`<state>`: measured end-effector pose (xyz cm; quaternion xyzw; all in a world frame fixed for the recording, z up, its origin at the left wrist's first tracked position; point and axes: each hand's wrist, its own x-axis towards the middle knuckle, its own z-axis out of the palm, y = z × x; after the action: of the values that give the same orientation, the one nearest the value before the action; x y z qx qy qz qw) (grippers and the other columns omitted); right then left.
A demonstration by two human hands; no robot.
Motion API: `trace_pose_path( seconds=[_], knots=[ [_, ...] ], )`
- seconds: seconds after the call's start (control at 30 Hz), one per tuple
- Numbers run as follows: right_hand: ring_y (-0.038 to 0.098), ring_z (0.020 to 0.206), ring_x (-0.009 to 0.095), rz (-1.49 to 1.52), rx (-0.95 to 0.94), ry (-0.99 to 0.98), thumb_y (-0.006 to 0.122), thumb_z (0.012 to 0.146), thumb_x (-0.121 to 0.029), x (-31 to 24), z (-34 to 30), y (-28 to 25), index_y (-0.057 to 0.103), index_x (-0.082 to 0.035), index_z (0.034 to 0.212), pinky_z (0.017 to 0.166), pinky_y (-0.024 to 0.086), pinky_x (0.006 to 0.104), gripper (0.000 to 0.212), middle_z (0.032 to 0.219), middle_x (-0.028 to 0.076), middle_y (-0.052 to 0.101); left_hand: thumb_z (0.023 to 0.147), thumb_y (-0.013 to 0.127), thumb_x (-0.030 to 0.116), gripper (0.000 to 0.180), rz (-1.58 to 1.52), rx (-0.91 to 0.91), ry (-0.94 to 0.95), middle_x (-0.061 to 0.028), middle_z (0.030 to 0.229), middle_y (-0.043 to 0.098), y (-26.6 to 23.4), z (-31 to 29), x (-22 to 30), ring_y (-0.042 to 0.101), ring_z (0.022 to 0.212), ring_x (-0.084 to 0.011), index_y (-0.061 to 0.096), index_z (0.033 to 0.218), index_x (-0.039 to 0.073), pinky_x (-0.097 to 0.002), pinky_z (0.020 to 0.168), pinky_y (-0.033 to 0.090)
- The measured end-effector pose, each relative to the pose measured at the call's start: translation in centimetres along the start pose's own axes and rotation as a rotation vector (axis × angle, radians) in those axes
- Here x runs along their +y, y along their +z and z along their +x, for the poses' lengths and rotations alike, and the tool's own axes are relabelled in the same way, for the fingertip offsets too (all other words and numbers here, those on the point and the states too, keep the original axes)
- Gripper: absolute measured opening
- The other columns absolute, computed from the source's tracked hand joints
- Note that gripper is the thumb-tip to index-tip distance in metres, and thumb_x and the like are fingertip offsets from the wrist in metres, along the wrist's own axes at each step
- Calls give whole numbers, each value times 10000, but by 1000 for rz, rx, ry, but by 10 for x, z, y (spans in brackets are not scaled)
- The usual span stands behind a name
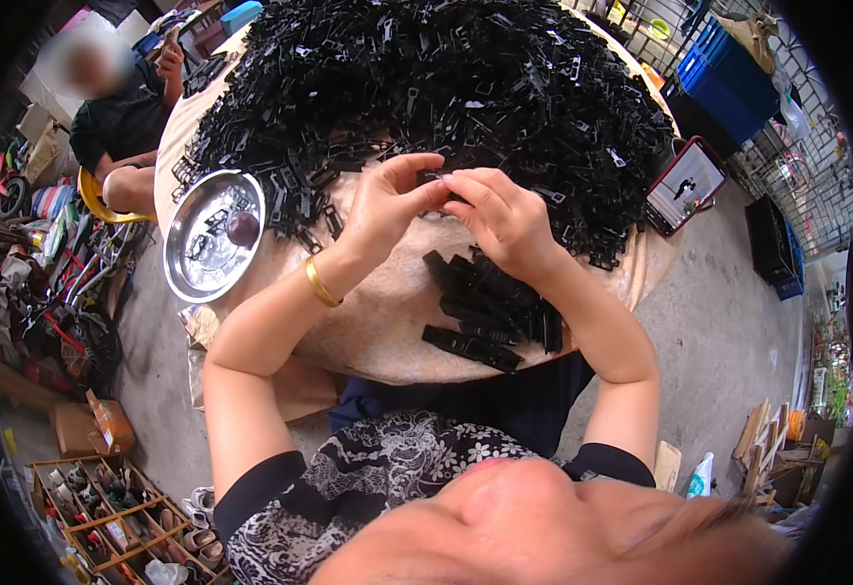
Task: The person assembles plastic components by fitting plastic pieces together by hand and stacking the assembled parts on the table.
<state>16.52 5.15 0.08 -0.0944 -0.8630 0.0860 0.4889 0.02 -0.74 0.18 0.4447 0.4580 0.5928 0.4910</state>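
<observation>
The fingers of my left hand (384,208) are bent, thumb and forefinger nearly together, and the fingers of my right hand (506,220) are drawn in to meet them tip to tip. Between them I pinch a small black piece (429,176), mostly hidden by my fingertips and dark against what lies behind; I cannot tell which hand bears more of it. The piece is held above the middle of the counter (368,317), on the near side of a big heap of black pieces (426,78) that spreads to the far edge. Under my right forearm, close to the near edge, lies a loose stack of black strips (495,304), overlapping one another. At the left edge sits a round metal tray (210,280) with a few black bits and a dark round object (243,228) inside. A lit screen (685,187) leans at the right edge. I wear a gold bangle (321,283) on my left wrist. Beyond the far left edge sits another person (119,127), holding something up in one hand.
</observation>
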Motion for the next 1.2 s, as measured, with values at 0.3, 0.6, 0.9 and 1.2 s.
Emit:
trace_pose_path(
  seconds=[0.3,0.6,0.9,1.2],
  knots=[
    [500,569,33,530,-155,766,737,780,-201,17,1,-14,638,-3,1039,496,409,187,340,836,21,637,828,656,30,370,110,26,94,-48,976,636,0,1,15,578,877,-73,547,1178,-24,-206,773,476],
    [488,569,29,694,-257,803,659,858,-216,19,5,-22,693,1,864,523,402,183,219,703,-2,639,816,675,71,402,133,-76,22,-41,959,638,-8,4,19,574,848,-71,554,1192,-8,-205,766,464],
    [571,569,126,243,-35,554,656,838,-242,28,3,-21,692,-30,857,571,460,238,216,768,79,673,791,677,47,275,342,-628,108,-38,989,648,4,-11,31,578,839,-91,629,1061,24,-263,763,492],
    [568,745,216,-428,-397,186,683,701,-188,9,-11,-1,583,-53,1042,622,465,318,381,731,51,585,749,703,52,182,650,-549,130,-73,894,663,0,-4,41,613,893,-192,670,927,33,-292,733,497]
  ],
)
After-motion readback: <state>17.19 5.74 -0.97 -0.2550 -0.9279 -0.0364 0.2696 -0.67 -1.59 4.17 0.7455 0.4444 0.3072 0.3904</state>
